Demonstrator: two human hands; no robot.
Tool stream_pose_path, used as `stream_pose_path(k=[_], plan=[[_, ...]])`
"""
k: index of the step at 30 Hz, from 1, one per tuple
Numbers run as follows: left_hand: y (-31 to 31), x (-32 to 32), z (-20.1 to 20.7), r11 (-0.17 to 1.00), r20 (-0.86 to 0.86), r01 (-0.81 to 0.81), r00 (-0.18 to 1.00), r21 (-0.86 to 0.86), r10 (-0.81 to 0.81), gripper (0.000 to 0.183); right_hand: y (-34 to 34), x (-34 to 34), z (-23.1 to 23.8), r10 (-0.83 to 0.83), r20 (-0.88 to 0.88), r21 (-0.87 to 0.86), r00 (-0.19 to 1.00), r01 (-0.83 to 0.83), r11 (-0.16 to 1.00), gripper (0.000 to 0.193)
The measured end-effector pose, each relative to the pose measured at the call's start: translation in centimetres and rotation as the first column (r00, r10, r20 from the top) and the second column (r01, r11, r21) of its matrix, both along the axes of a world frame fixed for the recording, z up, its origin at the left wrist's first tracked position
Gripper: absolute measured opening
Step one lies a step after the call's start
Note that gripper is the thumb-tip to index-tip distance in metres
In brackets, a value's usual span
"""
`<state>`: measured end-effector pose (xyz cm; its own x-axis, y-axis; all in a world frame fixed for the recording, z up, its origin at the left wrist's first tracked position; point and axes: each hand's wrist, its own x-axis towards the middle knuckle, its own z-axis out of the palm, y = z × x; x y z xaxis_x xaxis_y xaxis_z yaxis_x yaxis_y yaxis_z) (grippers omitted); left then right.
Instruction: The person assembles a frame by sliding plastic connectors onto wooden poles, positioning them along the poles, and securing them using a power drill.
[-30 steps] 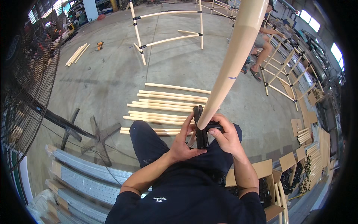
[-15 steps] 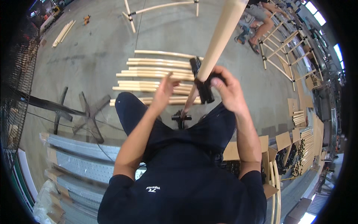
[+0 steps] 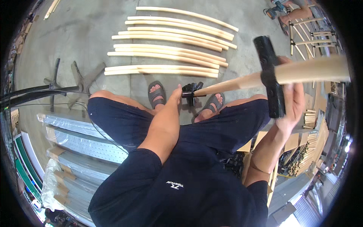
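A long beige pipe point(image 3: 234, 84) slants from between my feet up to the right. Partway along it sits a black pipe joint point(image 3: 269, 77), crosswise to the pipe. My right hand point(image 3: 293, 102) is closed around the pipe and the back of this joint, its fingers partly hidden behind them. At the pipe's low end is a cluster of black joints point(image 3: 193, 94). My left hand point(image 3: 176, 95) is closed at the left end of that cluster, seen edge-on with most fingers hidden.
Several beige pipes point(image 3: 170, 51) lie in rows on the floor ahead. Black metal legs point(image 3: 85, 77) stand at left, above wrapped grey panels point(image 3: 81, 142). Open cartons point(image 3: 291, 142) with joints and pipes are at right. Another person's leg point(image 3: 297, 15) and a pipe frame point(image 3: 314, 38) appear at far right.
The pipe has tipped from steep to a low slant toward the right. My right hand has moved right with it, and my left hand has gone down to the low-end joints. My knees have spread.
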<state>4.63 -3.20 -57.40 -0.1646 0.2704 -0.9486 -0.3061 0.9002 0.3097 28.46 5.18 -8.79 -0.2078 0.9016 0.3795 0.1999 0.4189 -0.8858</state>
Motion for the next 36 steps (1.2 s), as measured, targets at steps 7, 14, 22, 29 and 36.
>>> stream_pose_path(k=[7, 14, 22, 29, 36], plan=[[-0.8, 3.7, -0.9, 0.945, 0.224, -0.299, 0.92, -0.133, 0.323, 0.052, 1.1, 1.0, 1.9, -0.174, 0.272, 0.128, 0.946, 0.144, 0.981, 0.094], [-0.8, 6.3, -1.1, 0.884, 0.054, -0.463, 0.886, 0.072, 0.46, 0.056, 9.7, 8.0, 2.2, -0.121, 0.39, -0.252, 0.913, 0.232, 0.94, 0.042], [1.1, 9.2, 1.1, 0.92, -0.147, -0.361, 0.912, 0.154, 0.383, 0.064, 17.8, 19.5, -3.5, -0.264, 0.339, -0.539, 0.903, 0.416, 0.732, 0.037], [1.6, 8.0, 5.5, 0.944, -0.209, -0.306, 0.922, 0.125, 0.326, 0.065, 17.1, 18.9, -2.8, -0.421, 0.257, -0.392, 0.87, 0.492, 0.778, 0.028], [5.4, 2.9, 16.0, 0.996, -0.201, -0.08, 0.976, 0.025, 0.083, 0.071, 18.0, 14.6, 9.6, -0.54, 0.198, -0.499, 0.818, 0.559, 0.663, 0.022]])
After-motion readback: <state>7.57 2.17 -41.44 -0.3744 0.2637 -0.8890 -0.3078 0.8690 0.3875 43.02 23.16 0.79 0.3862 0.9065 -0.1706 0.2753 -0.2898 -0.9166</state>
